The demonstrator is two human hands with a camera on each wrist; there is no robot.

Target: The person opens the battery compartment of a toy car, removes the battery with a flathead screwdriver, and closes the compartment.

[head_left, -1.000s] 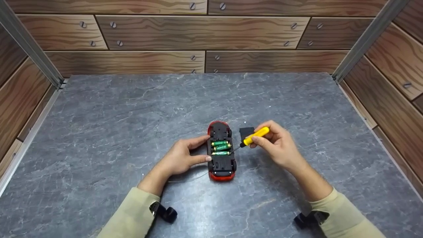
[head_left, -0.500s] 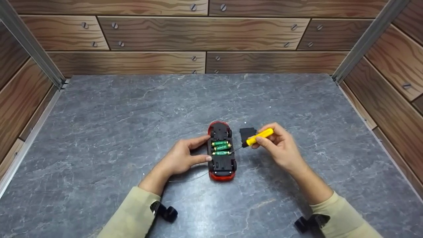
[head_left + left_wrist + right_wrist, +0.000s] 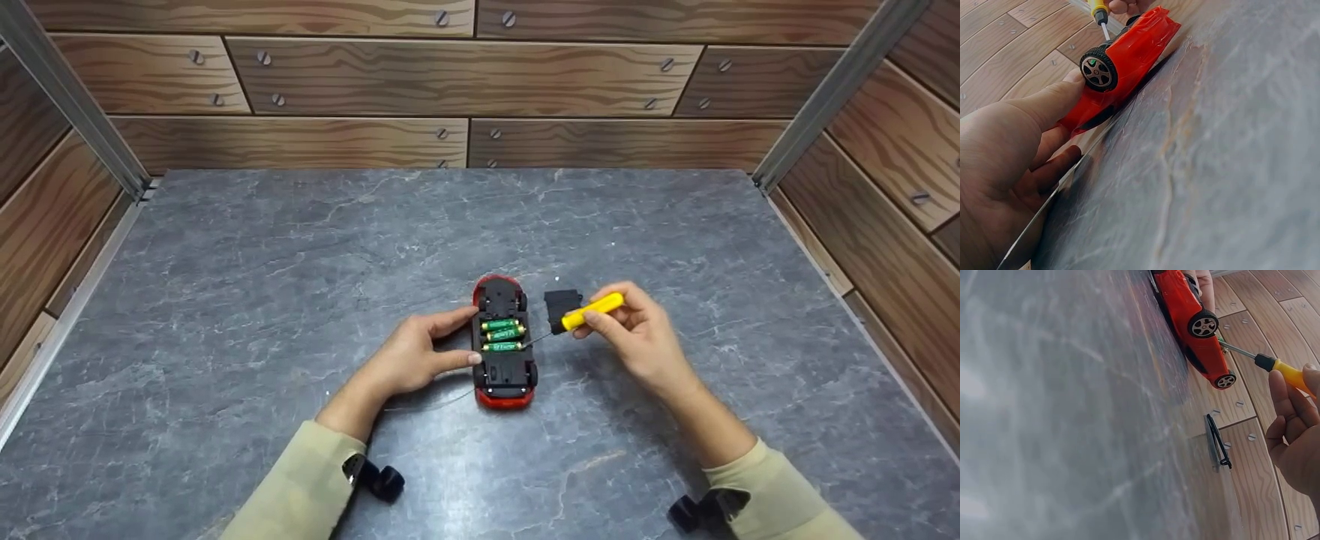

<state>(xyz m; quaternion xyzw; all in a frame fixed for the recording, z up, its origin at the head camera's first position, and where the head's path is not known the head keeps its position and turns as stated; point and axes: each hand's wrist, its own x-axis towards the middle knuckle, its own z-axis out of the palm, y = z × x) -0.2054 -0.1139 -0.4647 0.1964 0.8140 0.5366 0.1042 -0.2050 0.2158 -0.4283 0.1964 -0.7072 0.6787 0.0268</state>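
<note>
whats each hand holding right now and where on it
The right hand pinches the screwdriver by its yellow handle. The left hand holds the upturned red toy car by its side, thumb and fingers against the body.

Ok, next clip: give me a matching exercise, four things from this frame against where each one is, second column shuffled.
Things:
1. screwdriver
2. batteries
3. cover
4. toy car

Places:
A. in the open compartment of the car's underside
B. upside down on the table, steadied by the left hand
C. gripped in the right hand
D. flat on the table, right of the car

Pairs: 1-C, 2-A, 3-D, 4-B
</note>
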